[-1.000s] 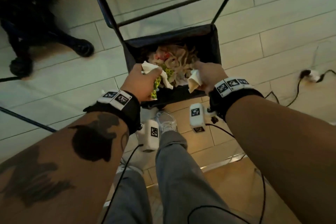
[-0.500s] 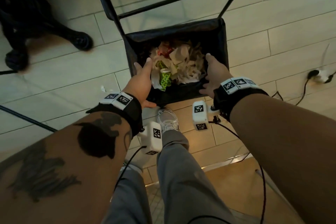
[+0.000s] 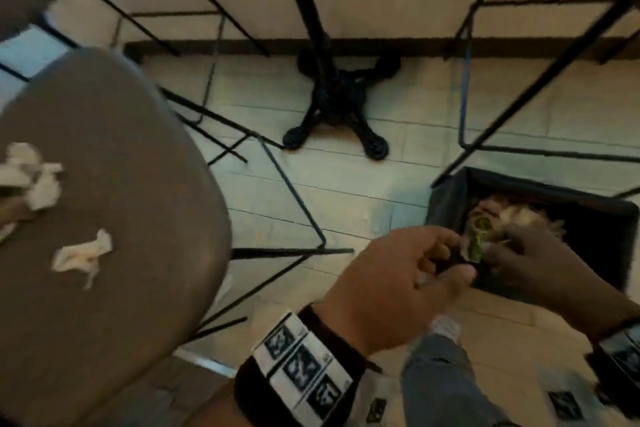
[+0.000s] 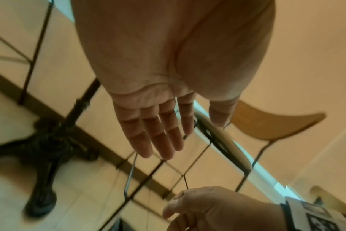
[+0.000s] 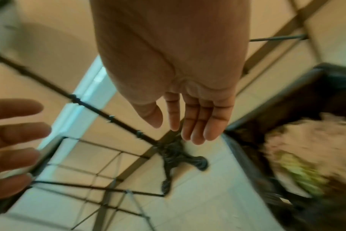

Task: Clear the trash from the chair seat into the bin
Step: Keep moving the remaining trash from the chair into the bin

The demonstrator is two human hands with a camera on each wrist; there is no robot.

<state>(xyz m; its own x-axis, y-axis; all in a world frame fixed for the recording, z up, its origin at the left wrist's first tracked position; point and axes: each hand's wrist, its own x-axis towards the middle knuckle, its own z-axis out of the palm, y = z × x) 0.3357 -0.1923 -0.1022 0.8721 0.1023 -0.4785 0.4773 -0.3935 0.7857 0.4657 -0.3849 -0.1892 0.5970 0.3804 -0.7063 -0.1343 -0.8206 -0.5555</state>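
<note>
Head view: both hands hover by the bin point(image 3: 450, 198) at 4 o'clock, which holds crumpled paper and a green wrapper. The left hand point(image 3: 398, 288) looks loosely curled and empty; the right hand point(image 3: 540, 263) is blurred. Tissues point(image 3: 83, 255) lie on the chair seat point(image 3: 138, 184) at 9 o'clock. Judged: between loads; next, reach to the seat for the tissues.

Left wrist view: left hand point(image 4: 158, 93), fingers straight, holding nothing.

Right wrist view: right hand point(image 5: 188, 93), fingers straight, empty; bin point(image 5: 286, 96) at 3 o'clock.

Wristbands bear coded squares; no readable writing.
</note>
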